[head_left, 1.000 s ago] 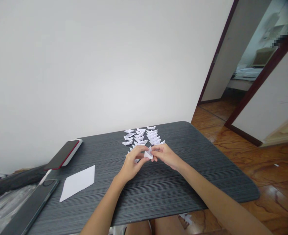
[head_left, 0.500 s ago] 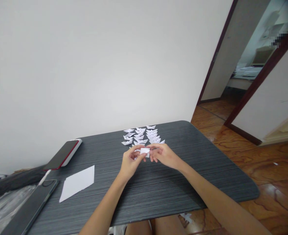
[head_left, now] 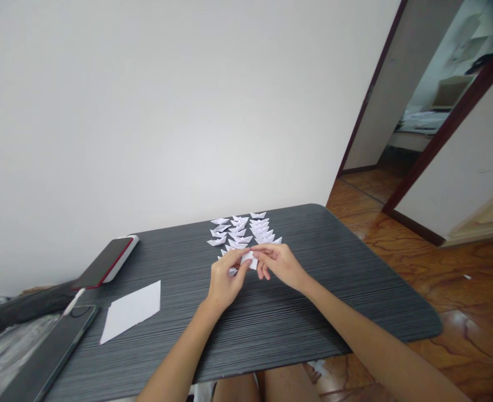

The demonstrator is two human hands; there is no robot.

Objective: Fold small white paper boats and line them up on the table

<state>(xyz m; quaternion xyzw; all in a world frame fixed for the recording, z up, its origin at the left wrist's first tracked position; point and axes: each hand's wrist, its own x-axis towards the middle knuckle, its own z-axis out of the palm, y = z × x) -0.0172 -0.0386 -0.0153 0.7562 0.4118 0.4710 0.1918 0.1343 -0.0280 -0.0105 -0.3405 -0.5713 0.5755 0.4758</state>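
Between my two hands is a small folded piece of white paper [head_left: 250, 259], held above the dark table. My left hand [head_left: 226, 276] pinches its left side, thumb in front and fingers behind. On the right side, my right hand [head_left: 282, 264] grips the top edge with thumb and forefinger, its other fingers curled below. Just beyond my hands stand several white paper boats [head_left: 238, 231] in loose rows; the nearest ones are partly hidden by my hands.
White paper sheets [head_left: 133, 310] lie on the table [head_left: 313, 329] to the left. Farther left are a phone [head_left: 57, 352] with a cable and a red-edged dark device [head_left: 106, 262] on a white block. A white wall [head_left: 166, 111] rises behind the table, with a doorway at the right.
My right thumb has moved onto the front of the folded paper, near its top edge. The paper has tilted slightly, and the boats stay where they were.
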